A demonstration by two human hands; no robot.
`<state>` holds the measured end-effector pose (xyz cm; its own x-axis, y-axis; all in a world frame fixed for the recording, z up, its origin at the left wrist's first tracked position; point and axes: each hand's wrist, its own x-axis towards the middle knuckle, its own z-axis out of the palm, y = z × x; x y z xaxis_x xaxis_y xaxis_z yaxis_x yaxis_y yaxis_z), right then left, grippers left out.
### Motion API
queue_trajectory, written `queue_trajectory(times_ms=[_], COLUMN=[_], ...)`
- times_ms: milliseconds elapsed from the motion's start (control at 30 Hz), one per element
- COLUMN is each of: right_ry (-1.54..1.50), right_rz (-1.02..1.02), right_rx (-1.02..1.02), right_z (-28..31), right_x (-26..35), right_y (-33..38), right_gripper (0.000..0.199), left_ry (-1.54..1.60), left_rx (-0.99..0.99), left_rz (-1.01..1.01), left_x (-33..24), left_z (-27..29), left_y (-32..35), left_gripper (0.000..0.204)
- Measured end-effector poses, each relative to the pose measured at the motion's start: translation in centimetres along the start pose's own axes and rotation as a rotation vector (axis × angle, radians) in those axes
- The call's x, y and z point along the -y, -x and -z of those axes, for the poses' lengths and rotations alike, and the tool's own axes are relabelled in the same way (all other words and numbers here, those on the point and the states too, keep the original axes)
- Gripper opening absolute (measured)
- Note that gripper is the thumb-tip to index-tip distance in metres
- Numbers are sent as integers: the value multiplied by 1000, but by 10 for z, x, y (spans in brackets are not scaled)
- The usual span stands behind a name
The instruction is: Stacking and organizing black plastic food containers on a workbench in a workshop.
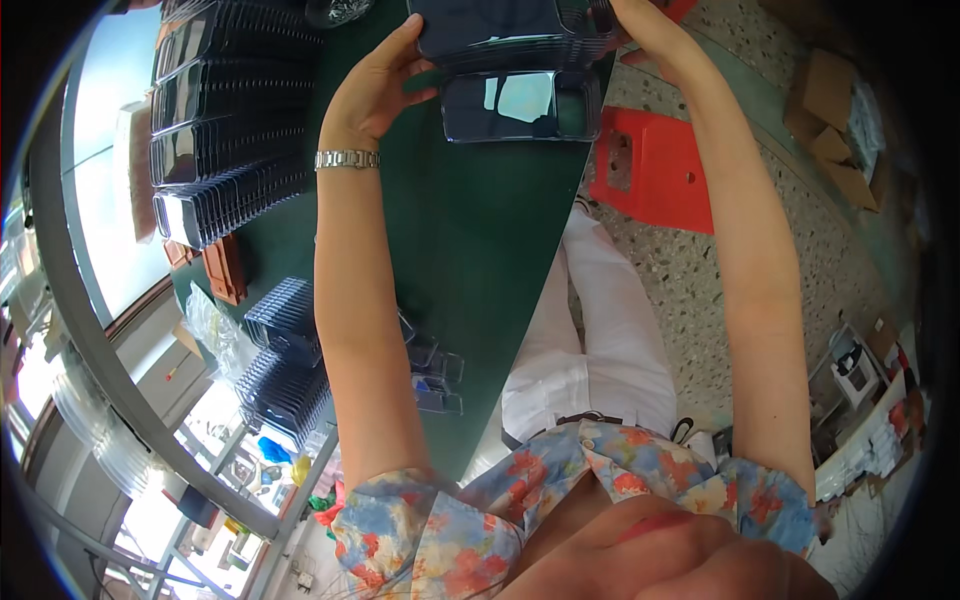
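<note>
At the top of the head view I hold a stack of clear, dark-edged phone cases (490, 35) between both hands. My left hand (385, 75) grips the stack's left end, thumb on top and fingers curled below. At the right end is my right hand (645, 30), closed against the stack, its fingers partly hidden behind the wrist and the cases. Just below the stack, nearer me, a single phone case (500, 108) with a camera cutout lies over the green tabletop (450, 230). Light reflects off its glossy back.
Tall rows of stacked cases (240, 130) line the table's left side. Smaller case stacks (285, 385), a clear plastic bag (215, 330) and brown blocks (225, 270) sit nearer. A red stool (655, 170) stands right of the table edge; cardboard boxes (830, 110) lie farther right.
</note>
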<state>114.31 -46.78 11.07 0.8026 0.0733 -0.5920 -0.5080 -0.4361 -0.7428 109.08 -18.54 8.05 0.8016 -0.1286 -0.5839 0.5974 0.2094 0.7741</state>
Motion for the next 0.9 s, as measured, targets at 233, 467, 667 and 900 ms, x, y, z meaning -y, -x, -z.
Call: queue_trajectory(times_ms=[233, 467, 667, 900], right_ry=[-69, 211, -359, -492], right_rz=[101, 40, 220, 322], right_rx=[281, 49, 559, 640], right_z=[13, -14, 2, -5], right_x=[-9, 0, -6, -11], right_y=[8, 2, 10, 6], right_gripper=[107, 108, 108, 102], left_ry=[2, 80, 299, 472], left_rx=[-54, 7, 354, 631], left_rz=[-32, -64, -149, -31], left_x=[2, 10, 18, 14], left_z=[1, 9, 23, 30], left_y=[11, 9, -7, -6], left_gripper=[33, 44, 44, 55])
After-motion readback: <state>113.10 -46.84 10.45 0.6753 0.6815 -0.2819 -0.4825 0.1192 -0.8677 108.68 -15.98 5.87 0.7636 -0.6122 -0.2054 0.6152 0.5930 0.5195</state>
